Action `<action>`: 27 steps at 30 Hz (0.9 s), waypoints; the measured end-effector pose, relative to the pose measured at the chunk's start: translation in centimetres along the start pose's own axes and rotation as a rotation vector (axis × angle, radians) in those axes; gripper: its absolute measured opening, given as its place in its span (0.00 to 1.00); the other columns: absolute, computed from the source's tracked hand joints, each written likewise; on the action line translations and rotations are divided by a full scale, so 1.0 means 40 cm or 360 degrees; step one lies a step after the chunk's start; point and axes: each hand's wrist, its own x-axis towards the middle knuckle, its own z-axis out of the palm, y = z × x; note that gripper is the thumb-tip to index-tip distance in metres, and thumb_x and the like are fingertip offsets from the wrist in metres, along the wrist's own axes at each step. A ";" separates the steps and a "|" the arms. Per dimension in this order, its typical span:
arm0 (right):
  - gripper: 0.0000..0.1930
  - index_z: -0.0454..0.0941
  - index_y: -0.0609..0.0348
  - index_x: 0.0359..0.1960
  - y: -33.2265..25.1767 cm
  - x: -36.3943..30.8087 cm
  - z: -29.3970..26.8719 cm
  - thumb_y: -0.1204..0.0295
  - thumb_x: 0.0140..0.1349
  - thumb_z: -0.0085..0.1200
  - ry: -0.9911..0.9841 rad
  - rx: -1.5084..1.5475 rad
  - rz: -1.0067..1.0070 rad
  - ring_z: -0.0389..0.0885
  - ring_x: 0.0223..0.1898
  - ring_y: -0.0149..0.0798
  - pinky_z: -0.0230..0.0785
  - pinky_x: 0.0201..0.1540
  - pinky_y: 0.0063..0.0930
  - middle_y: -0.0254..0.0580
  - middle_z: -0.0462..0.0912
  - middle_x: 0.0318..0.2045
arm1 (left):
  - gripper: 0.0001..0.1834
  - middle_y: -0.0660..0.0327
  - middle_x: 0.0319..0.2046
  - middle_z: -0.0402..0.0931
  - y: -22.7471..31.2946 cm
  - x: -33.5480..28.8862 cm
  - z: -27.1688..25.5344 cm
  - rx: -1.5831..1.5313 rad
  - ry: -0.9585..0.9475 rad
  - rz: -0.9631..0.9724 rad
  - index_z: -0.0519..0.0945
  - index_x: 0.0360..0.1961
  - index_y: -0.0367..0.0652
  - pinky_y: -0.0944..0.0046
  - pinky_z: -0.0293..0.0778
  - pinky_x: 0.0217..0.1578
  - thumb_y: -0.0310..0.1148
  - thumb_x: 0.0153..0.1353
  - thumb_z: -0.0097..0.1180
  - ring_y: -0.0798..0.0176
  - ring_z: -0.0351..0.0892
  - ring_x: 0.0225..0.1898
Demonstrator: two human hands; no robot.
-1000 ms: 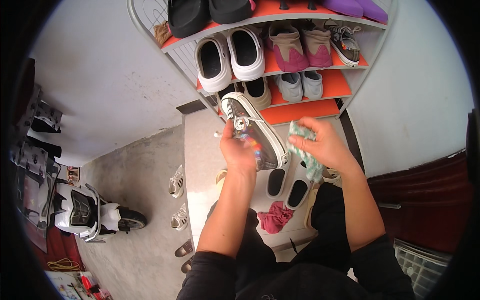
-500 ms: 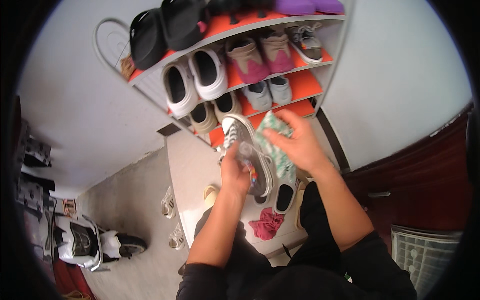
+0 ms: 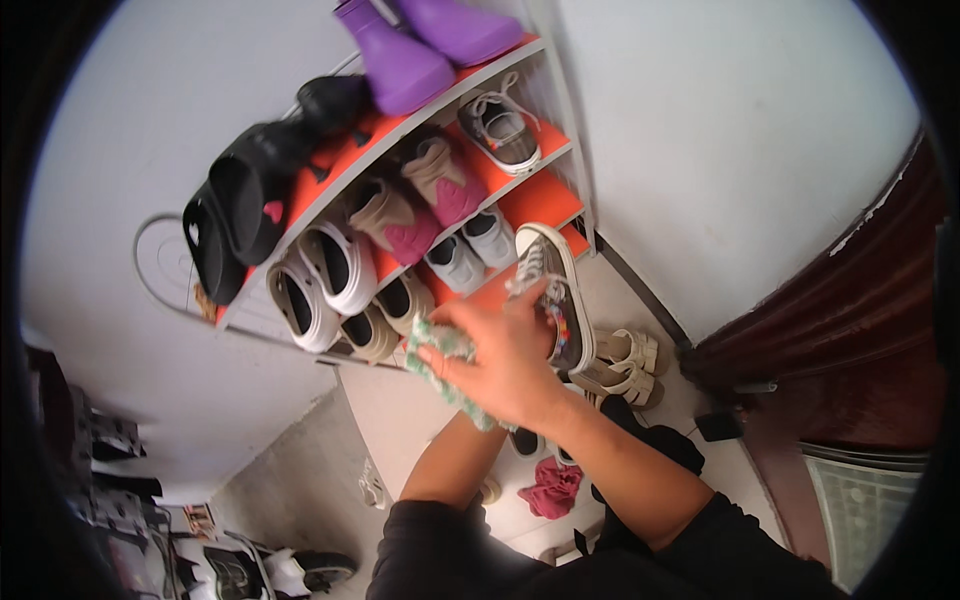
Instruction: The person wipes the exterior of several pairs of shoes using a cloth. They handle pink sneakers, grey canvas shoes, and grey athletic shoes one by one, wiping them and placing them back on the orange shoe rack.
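A dark grey-brown lace-up sneaker (image 3: 566,290) with a white sole and pale toe cap is held up, toe pointing away from me. My left hand (image 3: 546,331) grips it around the laces and side, mostly hidden behind my right hand. Multicoloured decoration shows on the shoe's side. My right hand (image 3: 505,362) crosses over my left forearm, closed on a green-and-white cloth (image 3: 446,343) just left of the sneaker. Its fingers are slightly blurred.
A shoe rack (image 3: 548,195) with orange-red shelves holds several pairs, purple boots (image 3: 405,65) on top. Beige sandals (image 3: 625,365) stand on the tiles to the right. A crumpled red cloth (image 3: 552,488) lies near my feet. A motorbike (image 3: 240,570) is at lower left.
My right hand has moved left with the cloth, across the front of my left hand. The view has turned, so the sneaker now sits farther right in the picture.
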 end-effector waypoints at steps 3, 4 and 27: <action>0.13 0.74 0.64 0.39 -0.006 0.008 -0.015 0.70 0.56 0.58 0.0040 0.0209 -0.0012 0.80 0.30 0.39 0.70 0.33 0.28 0.47 0.80 0.28 | 0.04 0.67 0.21 0.73 0.046 0.132 0.128 0.0094 0.0198 0.0115 0.73 0.33 0.45 0.74 0.61 0.15 0.29 0.57 0.56 0.71 0.67 0.18; 0.13 0.74 0.64 0.39 -0.006 0.012 -0.026 0.71 0.56 0.59 0.0045 0.0249 -0.0021 0.80 0.30 0.41 0.70 0.33 0.28 0.47 0.80 0.28 | 0.04 0.67 0.21 0.73 0.057 0.185 0.139 0.0079 0.0217 0.0142 0.73 0.32 0.45 0.74 0.61 0.15 0.29 0.57 0.55 0.72 0.67 0.17; 0.13 0.77 0.65 0.39 0.007 0.054 -0.206 0.69 0.57 0.60 0.0541 0.0420 0.0167 0.76 0.31 0.23 0.68 0.36 0.16 0.34 0.81 0.31 | 0.16 0.51 0.42 0.77 0.142 0.016 0.072 0.0842 -0.0380 0.0041 0.71 0.49 0.31 0.61 0.74 0.48 0.31 0.64 0.44 0.58 0.79 0.42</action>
